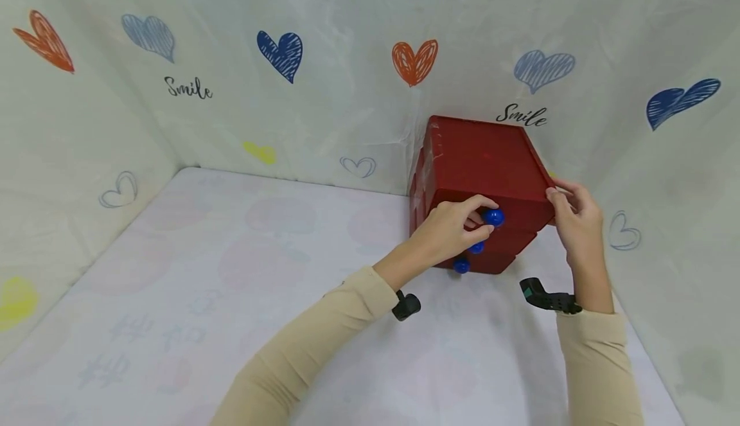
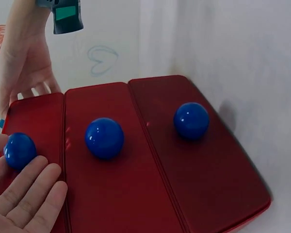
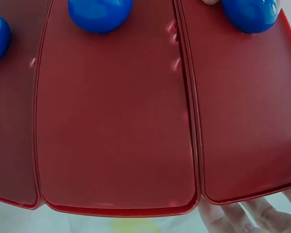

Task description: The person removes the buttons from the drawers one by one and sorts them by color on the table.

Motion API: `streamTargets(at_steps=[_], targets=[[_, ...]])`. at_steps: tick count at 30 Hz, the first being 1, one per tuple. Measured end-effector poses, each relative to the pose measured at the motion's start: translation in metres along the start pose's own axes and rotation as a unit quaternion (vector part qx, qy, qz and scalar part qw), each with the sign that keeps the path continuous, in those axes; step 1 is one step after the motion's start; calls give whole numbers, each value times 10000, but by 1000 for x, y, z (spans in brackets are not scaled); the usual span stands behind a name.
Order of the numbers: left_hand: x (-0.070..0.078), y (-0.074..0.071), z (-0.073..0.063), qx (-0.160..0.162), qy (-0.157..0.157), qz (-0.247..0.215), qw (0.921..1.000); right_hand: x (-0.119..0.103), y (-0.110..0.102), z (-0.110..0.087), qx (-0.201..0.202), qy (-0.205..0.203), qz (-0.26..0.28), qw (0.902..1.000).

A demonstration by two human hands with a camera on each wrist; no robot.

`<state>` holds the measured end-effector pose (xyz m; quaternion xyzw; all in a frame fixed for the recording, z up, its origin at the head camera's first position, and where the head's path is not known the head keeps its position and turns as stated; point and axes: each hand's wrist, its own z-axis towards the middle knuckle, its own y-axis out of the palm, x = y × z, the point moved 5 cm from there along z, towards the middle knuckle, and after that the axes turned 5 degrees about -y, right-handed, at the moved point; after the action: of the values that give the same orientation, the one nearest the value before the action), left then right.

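A small red drawer cabinet point(image 1: 480, 156) with three stacked drawers stands on the table, and each drawer front carries a round blue knob. My left hand point(image 1: 448, 230) pinches the top knob point(image 1: 494, 217) between thumb and forefinger; in the left wrist view its other fingers point(image 2: 31, 196) extend below that knob. The middle knob point(image 2: 104, 138) and bottom knob point(image 2: 191, 120) are untouched. At the cabinet's upper right front corner, my right hand point(image 1: 581, 223) grips the side, thumb toward the front edge. Its fingers point(image 3: 266, 213) show along the cabinet's side in the right wrist view. The drawers look closed.
The cabinet is near the back of a white-covered table point(image 1: 231, 272), close to the back curtain point(image 1: 347, 105) printed with hearts and "Smile". Another curtain side point(image 1: 682, 252) rises at the right. Black wrist cameras point(image 1: 407, 307) sit on both wrists.
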<state>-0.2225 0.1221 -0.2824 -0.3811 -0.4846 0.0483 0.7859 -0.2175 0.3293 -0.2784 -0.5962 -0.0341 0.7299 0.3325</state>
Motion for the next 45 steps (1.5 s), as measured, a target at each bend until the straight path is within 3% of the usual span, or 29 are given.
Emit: streamTargets(at_steps=[7, 13, 20, 33, 40, 45], targets=[[2, 3, 5, 183, -144, 188, 9996, 2, 2, 1, 136, 33, 497, 9987], [1, 6, 5, 318, -241, 122, 9991, 5, 3, 5, 130, 56, 1536, 9880], [1, 8, 1, 514, -147, 134, 9985, 5, 4, 7, 14, 20, 2061, 9785], [3, 13, -5, 628, -108, 209, 9978, 8, 1, 8, 2, 37, 2300, 9732], [6, 14, -9, 701, -95, 240, 9972, 8, 0, 7, -39, 60, 1881, 9821], [7, 16, -13, 728, -60, 281, 9969, 8, 0, 8, -170, 44, 1870, 9822]])
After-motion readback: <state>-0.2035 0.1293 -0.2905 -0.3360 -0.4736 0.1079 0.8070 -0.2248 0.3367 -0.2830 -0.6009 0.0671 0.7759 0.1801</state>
